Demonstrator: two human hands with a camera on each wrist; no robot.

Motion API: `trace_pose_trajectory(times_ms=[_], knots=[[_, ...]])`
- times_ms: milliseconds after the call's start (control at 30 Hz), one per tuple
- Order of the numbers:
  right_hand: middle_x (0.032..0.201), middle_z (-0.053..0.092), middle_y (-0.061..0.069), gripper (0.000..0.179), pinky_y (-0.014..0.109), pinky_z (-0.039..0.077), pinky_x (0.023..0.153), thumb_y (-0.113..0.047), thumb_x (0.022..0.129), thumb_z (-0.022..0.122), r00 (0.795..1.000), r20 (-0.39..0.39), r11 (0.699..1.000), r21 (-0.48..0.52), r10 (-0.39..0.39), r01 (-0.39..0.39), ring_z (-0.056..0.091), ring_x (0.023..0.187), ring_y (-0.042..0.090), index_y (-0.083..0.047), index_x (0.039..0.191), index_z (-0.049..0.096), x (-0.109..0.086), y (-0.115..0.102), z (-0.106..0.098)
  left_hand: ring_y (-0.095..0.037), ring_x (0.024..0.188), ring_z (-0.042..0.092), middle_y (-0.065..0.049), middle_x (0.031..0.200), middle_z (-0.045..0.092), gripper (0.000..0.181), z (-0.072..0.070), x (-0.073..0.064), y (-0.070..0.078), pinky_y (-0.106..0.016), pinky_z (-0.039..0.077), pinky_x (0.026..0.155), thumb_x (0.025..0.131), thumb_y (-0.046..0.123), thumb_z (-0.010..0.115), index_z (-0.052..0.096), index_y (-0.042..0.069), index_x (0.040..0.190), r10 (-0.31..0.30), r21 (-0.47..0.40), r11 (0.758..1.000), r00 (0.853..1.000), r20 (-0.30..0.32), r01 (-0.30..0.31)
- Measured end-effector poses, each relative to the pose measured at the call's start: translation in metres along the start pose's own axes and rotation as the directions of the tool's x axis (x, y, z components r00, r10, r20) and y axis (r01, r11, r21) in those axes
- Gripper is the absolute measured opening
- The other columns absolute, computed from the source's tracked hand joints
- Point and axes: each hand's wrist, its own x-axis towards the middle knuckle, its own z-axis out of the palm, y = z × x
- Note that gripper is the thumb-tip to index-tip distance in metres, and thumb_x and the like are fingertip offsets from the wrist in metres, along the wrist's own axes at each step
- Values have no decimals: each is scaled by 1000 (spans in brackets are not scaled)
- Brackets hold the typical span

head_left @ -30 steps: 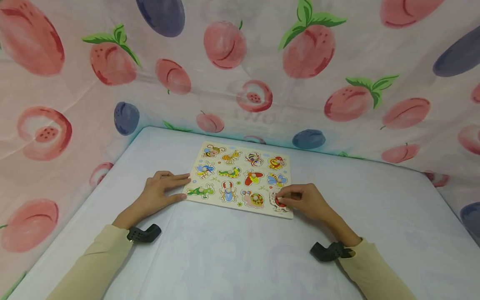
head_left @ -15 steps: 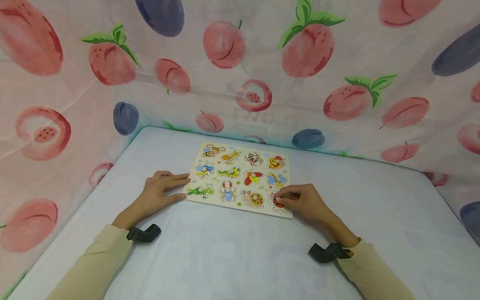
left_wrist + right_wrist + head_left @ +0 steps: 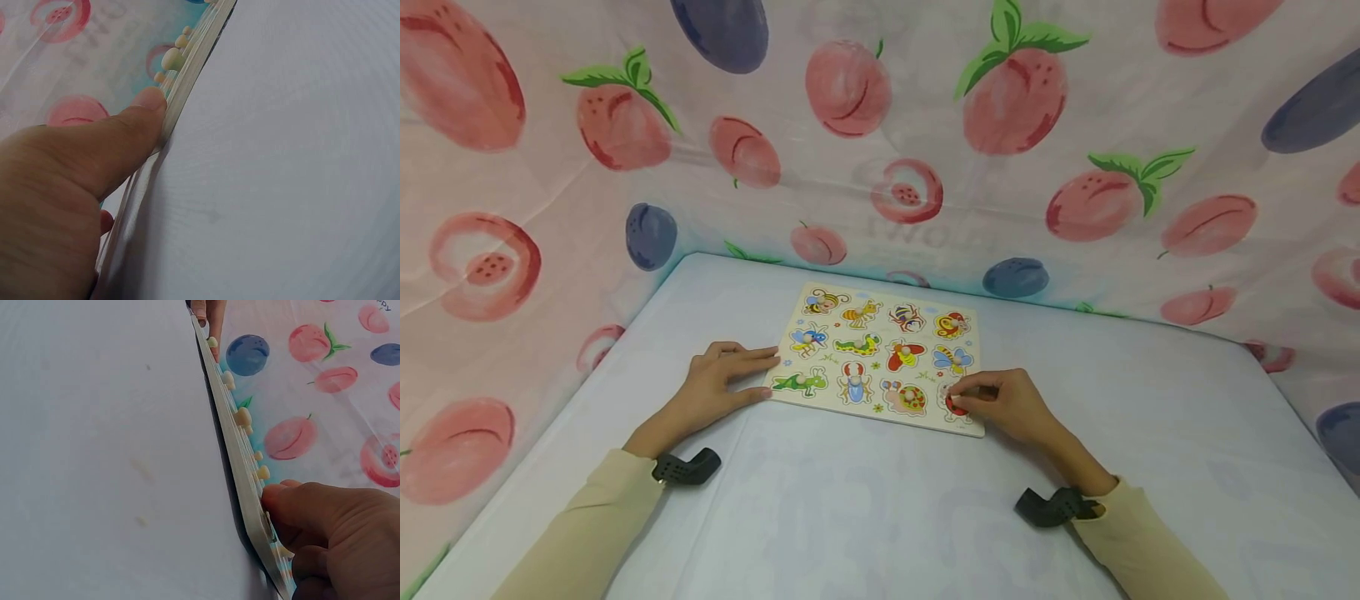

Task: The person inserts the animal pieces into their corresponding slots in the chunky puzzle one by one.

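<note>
A wooden knob puzzle board (image 3: 883,329) with insect pieces lies flat on the table. My right hand (image 3: 1011,404) pinches the knob of the red ladybug piece (image 3: 956,408) at the board's near right corner. That piece sits in its slot, partly covered by the fingers. In the right wrist view, thumb and fingers (image 3: 281,500) meet just over the board's edge. My left hand (image 3: 722,379) rests at the left side, fingers stretched out to the edge. The left wrist view shows its thumb (image 3: 150,103) lying on the board's rim.
Other pieces stand in their slots, among them a snail (image 3: 910,398), a stag beetle (image 3: 855,383) and a green grasshopper (image 3: 801,382). A white cloth (image 3: 850,508) covers the table. Fruit-printed curtains (image 3: 955,208) rise at the back and left.
The ladybug piece, a little askew one second ago, has settled into line with its slot as the right fingers shifted slightly left. The left hand has stayed in place.
</note>
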Motion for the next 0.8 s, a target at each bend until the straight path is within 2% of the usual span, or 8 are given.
trace_pose_trajectory(times_ms=[167,333,500,800], knots=[[94,72,5,14,22,45,63,-6,80,77,1000,-15,1000,-22,15,-15,56,75,19,-8,94,76,0,0,2,-22,115,38,1,141,51,52,0,0,0,-44,22,81,82,29,76,61,16,130,5,-3,1000,1000,-4,-5],[93,72,-2,12,22,46,65,-12,81,78,1000,-6,1000,-13,11,-11,57,75,14,-15,92,77,-1,0,2,-24,118,37,0,141,50,52,1,0,0,-46,22,84,82,28,77,61,15,130,-2,-12,1000,1000,-2,2],[89,71,-6,11,23,41,58,-18,81,78,1000,11,1000,-19,7,-6,50,68,14,-21,91,77,-1,2,1,-27,120,36,0,142,49,52,2,-1,0,-46,22,85,82,26,76,60,14,131,-19,-11,1000,1000,12,19],[86,69,-8,12,24,39,54,-19,81,78,999,27,999,-43,29,-27,49,64,15,-23,92,77,-2,3,4,-27,119,36,-1,142,49,53,4,-5,0,-46,22,83,82,27,76,60,15,131,-27,-14,1000,1000,16,27]])
